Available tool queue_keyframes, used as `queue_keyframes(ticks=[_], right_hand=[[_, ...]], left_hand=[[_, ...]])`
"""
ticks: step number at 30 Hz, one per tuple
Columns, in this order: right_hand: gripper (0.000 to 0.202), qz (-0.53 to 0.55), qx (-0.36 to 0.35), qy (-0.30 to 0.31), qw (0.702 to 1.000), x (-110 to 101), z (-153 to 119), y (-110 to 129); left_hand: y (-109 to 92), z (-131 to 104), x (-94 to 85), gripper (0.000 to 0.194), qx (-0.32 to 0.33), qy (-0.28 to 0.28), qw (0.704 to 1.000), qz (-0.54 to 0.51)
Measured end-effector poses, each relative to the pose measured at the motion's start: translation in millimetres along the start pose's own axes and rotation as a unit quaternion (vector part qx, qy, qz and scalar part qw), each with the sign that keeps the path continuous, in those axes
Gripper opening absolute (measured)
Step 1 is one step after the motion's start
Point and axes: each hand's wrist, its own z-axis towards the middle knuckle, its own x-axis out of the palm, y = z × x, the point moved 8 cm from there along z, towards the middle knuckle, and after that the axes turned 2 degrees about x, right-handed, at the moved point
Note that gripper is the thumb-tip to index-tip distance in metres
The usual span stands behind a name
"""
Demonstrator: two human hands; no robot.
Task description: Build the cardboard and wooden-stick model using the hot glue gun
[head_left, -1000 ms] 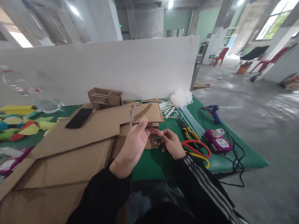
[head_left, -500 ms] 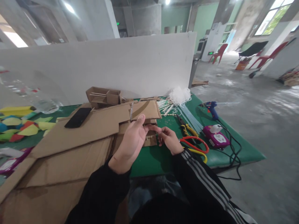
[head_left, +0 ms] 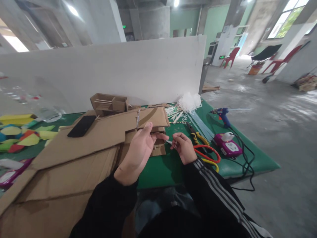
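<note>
My right hand [head_left: 183,148] is closed in a pinch on a thin, whitish pointed piece [head_left: 169,142], too small to name surely. Its tip points left toward the fingers of my left hand [head_left: 142,147]. That left hand is open, thumb raised and apart from the stretched index finger; its lower fingers are partly hidden. Just beyond and below the left fingers is a small cardboard piece [head_left: 158,150], partly covered by the hand. A larger cardboard sheet [head_left: 155,118] lies behind both hands.
Right of my right hand lie pliers [head_left: 198,135], orange-and-yellow-handled scissors [head_left: 210,152], glue sticks [head_left: 201,125], a purple power socket [head_left: 229,147] with cables and a blue glue gun [head_left: 224,116]. Cardboard sheets [head_left: 81,172] and a phone [head_left: 82,126] lie left. A white panel [head_left: 148,72] stands behind.
My right hand has drawn slightly right, away from the left fingers, and the whitish piece now shows between the hands. The left hand has barely moved.
</note>
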Motion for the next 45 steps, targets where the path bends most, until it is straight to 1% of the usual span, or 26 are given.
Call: queue_keyframes(ticks=[4, 7, 10, 13, 14, 16, 19, 24, 29, 36, 45], right_hand=[[0.026, 0.025, 0.007, -0.009, 1.0, -4, 1, 0], [0.025, 0.035, 0.03, 0.005, 0.999, -1, -1, -3], [0.021, 0.041, 0.092, 0.052, 0.994, 13, -4, -10], [0.013, 0.053, 0.168, 0.115, 0.978, 29, -10, -17], [0.014, 0.059, 0.187, 0.131, 0.972, 34, -11, -18], [0.017, 0.074, 0.211, 0.154, 0.962, 40, -13, -19], [0.018, 0.099, 0.232, 0.172, 0.952, 45, -14, -22], [0.019, 0.132, 0.247, 0.183, 0.942, 48, -17, -28], [0.023, 0.141, 0.239, 0.178, 0.944, 46, -17, -27], [0.021, 0.119, 0.244, 0.187, 0.944, 44, -20, -27], [0.023, 0.093, 0.231, 0.2, 0.948, 45, -20, -28]], left_hand=[[0, 0, -1.2, 0.022, 0.003, -0.002, 1.0, 0.0], [1, 0, -2.3, 0.023, 0.002, -0.003, 1.0, 0.003], [0, 1, -1.1, 0.021, 0.006, 0.004, 1.0, 0.0], [-1, 1, 1.5, 0.022, 0.011, 0.012, 1.0, -0.001], [-1, 1, 2.0, 0.022, 0.012, 0.012, 1.0, 0.0], [-1, 1, 1.6, 0.023, 0.013, 0.009, 1.0, 0.0], [0, 1, -0.1, 0.023, 0.003, 0.008, 1.0, -0.003], [1, 1, -1.5, 0.022, -0.005, 0.009, 1.0, -0.007], [2, 1, 0.1, 0.022, -0.009, 0.009, 1.0, -0.019], [2, 1, -2.9, 0.023, -0.004, 0.004, 1.0, 0.001], [3, 1, -4.7, 0.024, -0.008, -0.007, 1.0, 0.006]])
